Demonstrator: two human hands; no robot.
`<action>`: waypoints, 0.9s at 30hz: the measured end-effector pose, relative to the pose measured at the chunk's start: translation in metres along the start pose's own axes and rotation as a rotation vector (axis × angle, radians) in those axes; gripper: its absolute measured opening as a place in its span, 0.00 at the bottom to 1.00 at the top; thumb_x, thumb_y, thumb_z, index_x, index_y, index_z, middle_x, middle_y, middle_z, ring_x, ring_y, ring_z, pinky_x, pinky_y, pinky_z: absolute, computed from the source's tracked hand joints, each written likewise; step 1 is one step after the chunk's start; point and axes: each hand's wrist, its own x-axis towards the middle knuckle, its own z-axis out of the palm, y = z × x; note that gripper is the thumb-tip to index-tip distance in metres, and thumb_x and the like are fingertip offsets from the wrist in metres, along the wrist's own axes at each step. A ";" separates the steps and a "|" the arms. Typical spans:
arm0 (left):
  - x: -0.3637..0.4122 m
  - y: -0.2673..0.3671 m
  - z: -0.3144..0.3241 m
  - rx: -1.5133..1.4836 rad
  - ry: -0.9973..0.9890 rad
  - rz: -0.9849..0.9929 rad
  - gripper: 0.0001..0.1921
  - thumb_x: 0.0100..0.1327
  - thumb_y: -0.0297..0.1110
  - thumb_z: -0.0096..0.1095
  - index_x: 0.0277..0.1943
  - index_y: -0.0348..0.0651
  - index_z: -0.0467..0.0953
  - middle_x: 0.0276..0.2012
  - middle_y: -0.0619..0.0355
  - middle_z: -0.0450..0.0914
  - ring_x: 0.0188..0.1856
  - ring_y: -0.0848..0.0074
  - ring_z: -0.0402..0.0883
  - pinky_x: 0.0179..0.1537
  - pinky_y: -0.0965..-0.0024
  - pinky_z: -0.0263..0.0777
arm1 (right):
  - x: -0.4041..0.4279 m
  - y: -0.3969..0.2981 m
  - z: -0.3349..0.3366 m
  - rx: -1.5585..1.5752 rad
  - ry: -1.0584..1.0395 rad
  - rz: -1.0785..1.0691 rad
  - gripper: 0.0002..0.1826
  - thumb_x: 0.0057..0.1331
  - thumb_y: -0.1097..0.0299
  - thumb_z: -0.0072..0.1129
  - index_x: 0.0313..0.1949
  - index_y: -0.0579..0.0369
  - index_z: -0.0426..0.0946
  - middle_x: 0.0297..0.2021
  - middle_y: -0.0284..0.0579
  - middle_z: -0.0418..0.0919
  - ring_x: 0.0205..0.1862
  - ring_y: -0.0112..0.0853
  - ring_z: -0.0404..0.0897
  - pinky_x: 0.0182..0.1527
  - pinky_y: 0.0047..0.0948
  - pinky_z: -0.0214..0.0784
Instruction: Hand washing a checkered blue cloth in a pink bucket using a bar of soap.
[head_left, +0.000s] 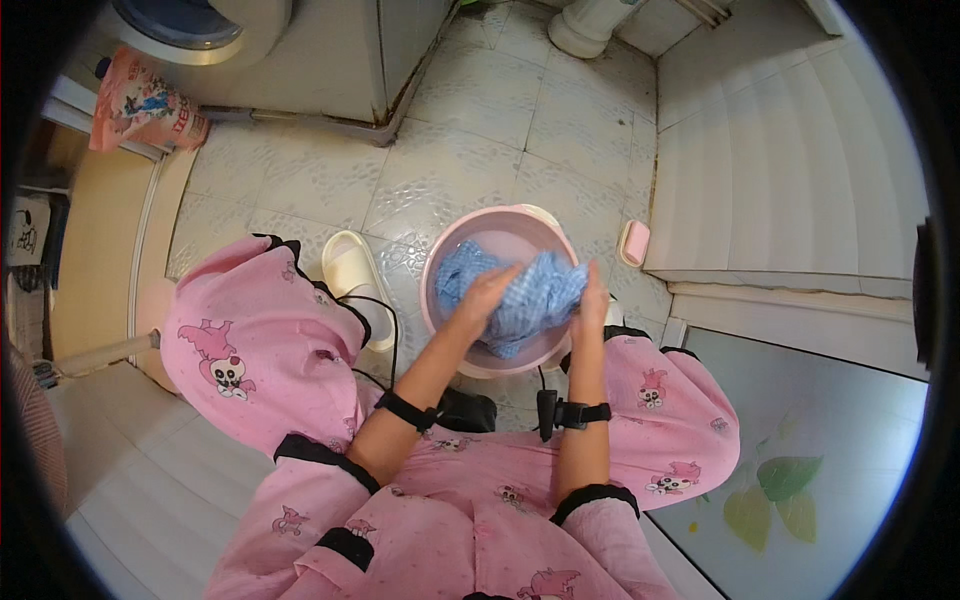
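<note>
A pink plastic basin (459, 234) stands on the tiled floor between my feet. In it lies a crumpled blue-and-white checked cloth (544, 296), part of it raised towards the right rim. My left hand (489, 294) is closed on the middle of the cloth, slightly blurred. On the cloth's right end is my right hand (593, 301), gripping it near the basin's rim. The fingers of both hands are partly hidden by the fabric. Whether the basin holds water cannot be made out.
A pink bar (637, 241), seemingly soap, lies in a dish by the right wall. A cream slipper (349, 268) is on my left foot. Ahead to the left stand a front-loading washing machine (322, 67) and a pink printed bag (146, 109). A frosted panel (795, 450) is at right.
</note>
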 end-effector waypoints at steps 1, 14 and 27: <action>0.005 0.004 -0.009 0.005 -0.052 0.127 0.24 0.56 0.48 0.59 0.45 0.32 0.74 0.39 0.54 0.77 0.39 0.76 0.74 0.43 0.74 0.66 | 0.006 -0.006 -0.004 0.424 -0.106 0.087 0.22 0.66 0.54 0.42 0.37 0.64 0.74 0.33 0.46 0.77 0.33 0.36 0.75 0.38 0.35 0.65; 0.030 -0.010 -0.058 1.093 0.161 0.148 0.37 0.41 0.41 0.68 0.54 0.29 0.65 0.49 0.40 0.72 0.53 0.60 0.71 0.53 0.67 0.63 | 0.014 -0.012 -0.051 1.148 -0.538 0.160 0.17 0.65 0.58 0.46 0.47 0.57 0.69 0.42 0.41 0.73 0.47 0.33 0.72 0.52 0.33 0.62; -0.020 0.074 -0.021 0.440 -0.171 0.379 0.16 0.53 0.27 0.64 0.46 0.36 0.72 0.40 0.58 0.76 0.40 0.80 0.74 0.45 0.78 0.66 | -0.014 -0.043 -0.042 0.187 -0.262 -0.108 0.19 0.60 0.60 0.56 0.44 0.62 0.72 0.41 0.41 0.75 0.41 0.25 0.72 0.43 0.25 0.64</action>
